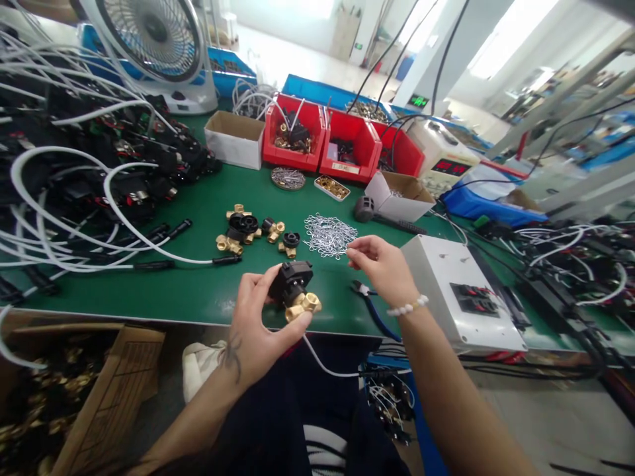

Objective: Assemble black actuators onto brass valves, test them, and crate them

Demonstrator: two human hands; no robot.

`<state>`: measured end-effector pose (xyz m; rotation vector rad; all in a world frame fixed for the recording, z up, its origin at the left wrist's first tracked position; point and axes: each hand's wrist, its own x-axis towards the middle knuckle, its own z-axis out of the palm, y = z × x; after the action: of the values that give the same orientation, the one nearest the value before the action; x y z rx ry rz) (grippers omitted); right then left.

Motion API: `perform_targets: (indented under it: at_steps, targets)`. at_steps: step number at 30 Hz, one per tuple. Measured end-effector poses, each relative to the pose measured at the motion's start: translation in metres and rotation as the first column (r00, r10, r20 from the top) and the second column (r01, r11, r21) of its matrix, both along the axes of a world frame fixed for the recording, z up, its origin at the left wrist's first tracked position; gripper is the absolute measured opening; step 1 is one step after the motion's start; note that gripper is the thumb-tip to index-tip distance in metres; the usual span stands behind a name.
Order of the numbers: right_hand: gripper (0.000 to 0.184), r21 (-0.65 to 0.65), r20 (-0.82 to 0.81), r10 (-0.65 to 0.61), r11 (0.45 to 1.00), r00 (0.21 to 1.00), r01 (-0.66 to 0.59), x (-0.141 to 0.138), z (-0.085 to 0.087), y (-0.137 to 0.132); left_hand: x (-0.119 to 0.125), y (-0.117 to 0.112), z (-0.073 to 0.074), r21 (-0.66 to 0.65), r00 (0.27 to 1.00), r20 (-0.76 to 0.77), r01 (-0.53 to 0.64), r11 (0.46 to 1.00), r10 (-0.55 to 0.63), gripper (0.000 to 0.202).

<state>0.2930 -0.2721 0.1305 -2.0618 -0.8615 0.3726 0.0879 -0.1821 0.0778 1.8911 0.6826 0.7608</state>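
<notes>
My left hand is closed around a brass valve with a black actuator housing on top, above the table's front edge. A white cable hangs below it. At the right edge of a pile of wire spring clips, my right hand pinches thumb and fingers together; whatever is between the fingertips is too small to make out. Several brass valve bodies, some with black caps, stand left of the pile. Blue-handled pliers lie below my right hand.
Red bins, a white carton and a small tray of brass parts line the back. A black-headed hammer lies by another carton. The grey box stands right; cabled actuators heap up left, near a fan.
</notes>
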Motion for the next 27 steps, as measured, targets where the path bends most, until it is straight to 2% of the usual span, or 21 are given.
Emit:
perform_targets:
  at_steps: [4, 7, 13, 16, 19, 22, 25, 27]
  targets:
    - [0.023, -0.127, 0.149, 0.010, 0.992, 0.989, 0.009, 0.020, -0.018, 0.018, 0.006, 0.008, -0.013, -0.150, 0.996, 0.083, 0.024, 0.988, -0.012, 0.062]
    - [0.015, -0.269, 0.257, 0.097, 0.963, 0.962, -0.025, 0.022, -0.021, 0.024, 0.006, 0.009, -0.016, -0.199, 0.993, 0.115, 0.044, 0.979, -0.021, 0.060]
    - [0.022, -0.556, 0.287, 0.372, 0.815, 0.882, -0.163, 0.020, -0.021, 0.038, 0.004, 0.010, -0.018, -0.176, 0.991, 0.121, 0.076, 0.981, -0.055, 0.063]
    - [0.025, -0.643, 0.264, 0.443, 0.743, 0.857, -0.186, 0.021, -0.017, 0.048, 0.004, 0.011, -0.020, -0.161, 0.993, 0.106, 0.073, 0.984, -0.056, 0.064]
    - [0.023, -0.681, 0.242, 0.475, 0.704, 0.846, -0.201, 0.021, -0.013, 0.055, 0.003, 0.012, -0.022, -0.146, 0.993, 0.097, 0.085, 0.986, -0.071, 0.064]
    - [0.027, -0.651, 0.251, 0.461, 0.731, 0.851, -0.204, 0.020, -0.008, 0.054, 0.002, 0.013, -0.023, -0.139, 0.991, 0.103, 0.104, 0.985, -0.090, 0.065]
    - [0.039, -0.569, 0.260, 0.421, 0.794, 0.869, -0.214, 0.019, -0.002, 0.046, 0.002, 0.013, -0.023, -0.131, 0.988, 0.114, 0.116, 0.985, -0.101, 0.064]
    - [0.034, -0.450, 0.203, 0.372, 0.857, 0.906, -0.251, 0.016, 0.001, 0.036, 0.001, 0.013, -0.022, -0.125, 0.987, 0.121, 0.121, 0.985, -0.106, 0.063]
